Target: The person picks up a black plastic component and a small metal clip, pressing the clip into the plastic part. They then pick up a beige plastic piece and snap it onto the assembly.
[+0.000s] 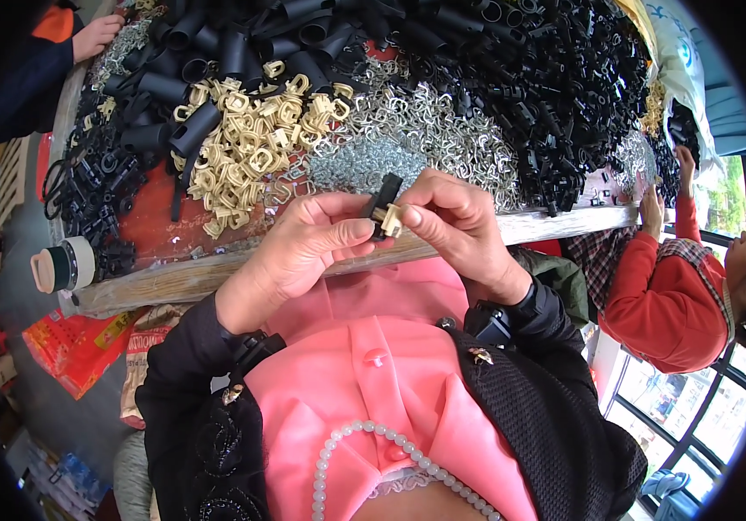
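In front of my chest, just over the table's wooden edge, my two hands meet. My left hand (303, 239) is closed around a black plastic part (387, 193), its thumb laid along the near side. My right hand (460, 221) pinches a small cream plastic piece (392, 223) against that black part. Whether the two are joined cannot be made out between the fingers. Just beyond my hands lie a pile of cream plastic loops (247, 139), a heap of small silvery pins (360, 165) and many bent metal rings (442, 122).
Black plastic tubes (234, 52) and small black parts (564, 104) cover the far table. Rolls of tape (65, 265) sit at the left corner, above a red bag (78, 343). A person in red (668, 304) works at right; another person's hand (95, 36) rests far left.
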